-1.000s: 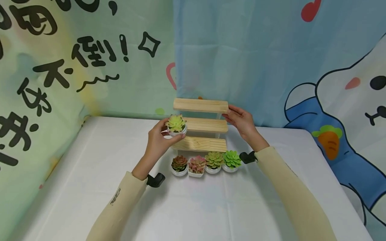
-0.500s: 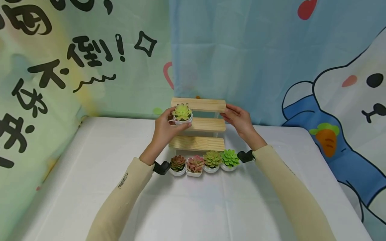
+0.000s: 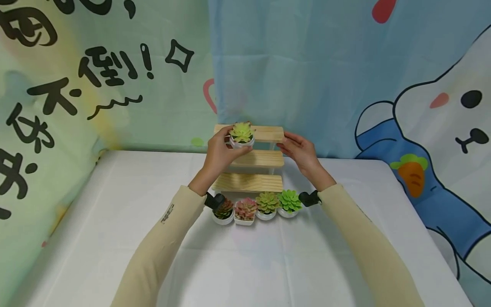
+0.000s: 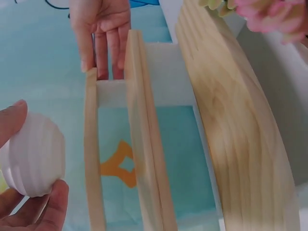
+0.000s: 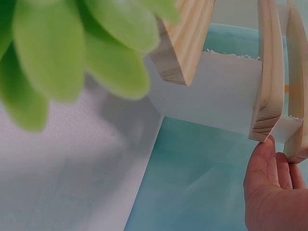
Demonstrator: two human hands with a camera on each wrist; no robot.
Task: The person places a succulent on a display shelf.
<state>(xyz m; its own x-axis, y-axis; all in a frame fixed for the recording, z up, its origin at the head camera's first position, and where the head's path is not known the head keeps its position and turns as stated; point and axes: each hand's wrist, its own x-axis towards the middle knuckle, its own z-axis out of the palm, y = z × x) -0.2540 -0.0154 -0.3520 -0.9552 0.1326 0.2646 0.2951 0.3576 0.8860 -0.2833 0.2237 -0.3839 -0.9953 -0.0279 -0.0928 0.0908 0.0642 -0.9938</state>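
My left hand (image 3: pixel 224 151) grips a small white pot (image 4: pixel 36 156) with a yellow-green artificial succulent (image 3: pixel 242 133). The pot is held upright in front of the left part of the top board of a three-tier wooden shelf stand (image 3: pixel 247 183). Thumb and fingers lie around the pot's sides, as the left wrist view shows. Across from it, my right hand (image 3: pixel 301 153) touches the stand's right side near the upper two boards. Its fingers (image 5: pixel 262 163) are fairly straight, with tips right at the board ends.
Several potted succulents stand in a row before the stand: a dark red one (image 3: pixel 223 211), a pink one (image 3: pixel 245 211), an olive-green one (image 3: pixel 267 205) and a bright green one (image 3: pixel 289 202). A white cloth covers the table (image 3: pixel 238 264); printed curtains (image 3: pixel 299 76) hang behind.
My left hand has carried the yellow-green succulent up and to the right, from beside the stand to the top board. My right hand stays at the stand's right side.
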